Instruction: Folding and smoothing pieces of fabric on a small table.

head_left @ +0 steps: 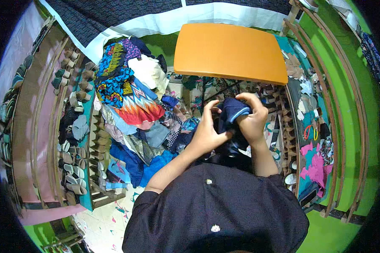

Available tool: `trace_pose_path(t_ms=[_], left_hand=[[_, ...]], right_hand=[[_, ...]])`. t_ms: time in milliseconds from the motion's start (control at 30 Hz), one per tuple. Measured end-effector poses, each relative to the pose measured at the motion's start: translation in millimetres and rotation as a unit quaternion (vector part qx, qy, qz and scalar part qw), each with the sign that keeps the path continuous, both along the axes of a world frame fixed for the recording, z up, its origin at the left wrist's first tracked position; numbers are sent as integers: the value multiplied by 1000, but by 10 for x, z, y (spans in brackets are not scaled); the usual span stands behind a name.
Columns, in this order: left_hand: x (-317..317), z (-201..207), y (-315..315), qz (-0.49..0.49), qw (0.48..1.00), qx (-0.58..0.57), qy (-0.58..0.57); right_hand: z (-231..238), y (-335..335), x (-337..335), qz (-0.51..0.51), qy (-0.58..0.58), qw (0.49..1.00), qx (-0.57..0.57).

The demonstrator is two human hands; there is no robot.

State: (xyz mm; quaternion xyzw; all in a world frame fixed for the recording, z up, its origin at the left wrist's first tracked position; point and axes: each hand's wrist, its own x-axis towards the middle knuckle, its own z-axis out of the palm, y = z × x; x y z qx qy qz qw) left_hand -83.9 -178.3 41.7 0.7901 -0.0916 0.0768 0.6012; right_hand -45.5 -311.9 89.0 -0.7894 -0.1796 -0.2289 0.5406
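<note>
1. Your left hand and right hand are both clamped on the navy cloth, just off the orange table's near edge.
2. It's lifted but bunched, not opened out yet; clothes heap looks jumbled tbh.

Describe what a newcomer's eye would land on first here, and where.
Probably the bright orange tabletop, near the top, slightly right of centre. Next, the heap of cloth, some vividly patterned, to its left. Lower in the picture, the left hand and right hand frame a dark blue cloth with a light-blue edge.
</note>
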Motion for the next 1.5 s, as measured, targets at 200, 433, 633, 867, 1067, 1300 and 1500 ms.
trace_pose_path(t_ms=[200,433,633,867,1067,1300,1500], left_hand=[[83,-40,201,8,994,91,55],[357,-77,13,-53,989,133,35],[703,312,-116,-139,935,-253,208],[961,399,-375,-165,953,-203,155],[1113,280,-793,-199,948,-203,146],[1281,492,-909,-244,938,-201,145],[1707,616,-645,-114,981,-142,62]], right_hand=[[-7,-18,160,-20,31,998,56],[108,-391,308,-79,-60,987,124],[363,-786,200,-95,113,989,-1],[171,-703,-219,29,63,991,-111],[-309,-862,-231,-179,23,982,-62],[-637,-1434,-367,-275,43,911,305],[-1117,-2527,-771,-399,-7,699,594]])
